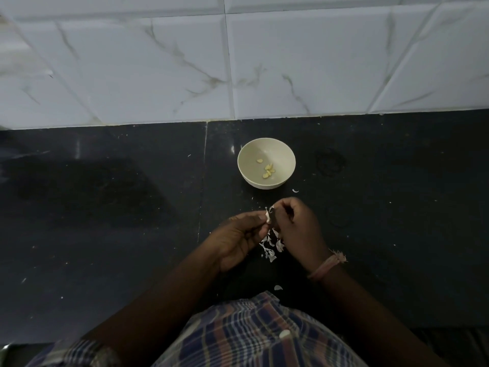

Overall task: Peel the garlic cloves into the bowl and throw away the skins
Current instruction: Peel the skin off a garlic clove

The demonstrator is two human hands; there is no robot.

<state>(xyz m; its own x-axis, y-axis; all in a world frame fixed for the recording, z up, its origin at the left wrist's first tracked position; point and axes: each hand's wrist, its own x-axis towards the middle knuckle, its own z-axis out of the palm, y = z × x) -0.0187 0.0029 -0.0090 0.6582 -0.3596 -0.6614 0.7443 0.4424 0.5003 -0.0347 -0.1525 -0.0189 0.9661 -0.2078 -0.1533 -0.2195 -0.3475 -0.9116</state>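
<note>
Cloves [268, 169], several already peeled, lie in the bowl [283, 154]. Left hand [239, 235] and right hand [296, 229] each pinch one garlic clove [268, 216], mid-peel. Skins [271, 247] lie beneath on the dark table [105, 221], not yet thrown away. Marbled wall tiles [158, 62] stand behind.

You see a cream bowl [266, 154] holding yellow cloves [268, 169], white skins [271, 247], a black surface [105, 207], and a plaid shirt [251, 337].
</note>
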